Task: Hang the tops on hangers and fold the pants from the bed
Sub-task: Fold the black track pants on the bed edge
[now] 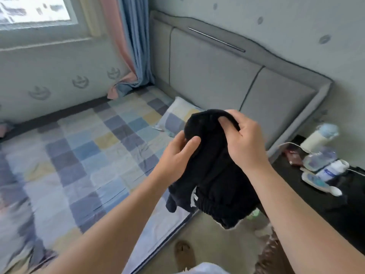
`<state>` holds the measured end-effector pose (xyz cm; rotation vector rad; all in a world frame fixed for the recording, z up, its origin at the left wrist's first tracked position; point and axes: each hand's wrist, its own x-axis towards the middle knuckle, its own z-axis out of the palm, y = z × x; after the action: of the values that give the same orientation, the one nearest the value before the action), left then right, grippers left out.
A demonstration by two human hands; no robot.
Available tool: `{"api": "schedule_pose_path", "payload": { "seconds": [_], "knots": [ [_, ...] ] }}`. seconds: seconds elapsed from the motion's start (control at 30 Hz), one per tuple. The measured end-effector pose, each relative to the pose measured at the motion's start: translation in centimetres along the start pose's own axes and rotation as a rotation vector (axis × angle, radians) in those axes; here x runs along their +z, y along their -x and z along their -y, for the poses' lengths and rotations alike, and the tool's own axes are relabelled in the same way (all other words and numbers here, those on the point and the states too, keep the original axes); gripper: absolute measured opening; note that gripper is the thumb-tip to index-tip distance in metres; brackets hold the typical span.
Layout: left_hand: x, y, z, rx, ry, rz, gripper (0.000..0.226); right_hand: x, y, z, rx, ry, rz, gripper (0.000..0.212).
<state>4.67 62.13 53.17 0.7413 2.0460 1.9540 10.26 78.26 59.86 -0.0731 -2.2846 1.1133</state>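
You had the black garment (213,175) lifted in the air beside the bed (79,155), over the gap between mattress edge and nightstand (325,194). Your left hand (177,153) pinched the upper edge between thumb and fingers, and your right hand (243,139) clenched the bunched top fold. It hung limp and soft, light by the look of it, with an elastic band low down. That band seemed the surest place to grip for folding.
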Motion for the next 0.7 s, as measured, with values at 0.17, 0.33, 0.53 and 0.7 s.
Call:
{"api": "schedule_pose_path", "payload": {
  "seconds": [0.17, 0.33, 0.53, 0.7],
  "knots": [
    [-3.5, -0.4, 2.5, -0.166, -0.067, -0.138, 0.017, 4.5, -6.4, 0.3, -0.099, -0.168, 0.136, 0.021],
    [-7.4, 0.1, 2.9, -0.231, -0.108, -0.484, 0.022, 10.5, -10.8, 0.3, -0.147, -0.291, 0.319, 0.012],
    [-12.4, 2.4, 2.0, -0.271, -0.04, -0.822, 0.032, 18.6, -13.3, 1.5, -0.158, -0.409, 0.533, 0.012],
    [-16.3, 4.1, 0.7, -0.273, -0.03, -1.022, 0.036, 24.2, -12.6, 2.5, -0.118, -0.411, 0.637, 0.014]
  ]
}}
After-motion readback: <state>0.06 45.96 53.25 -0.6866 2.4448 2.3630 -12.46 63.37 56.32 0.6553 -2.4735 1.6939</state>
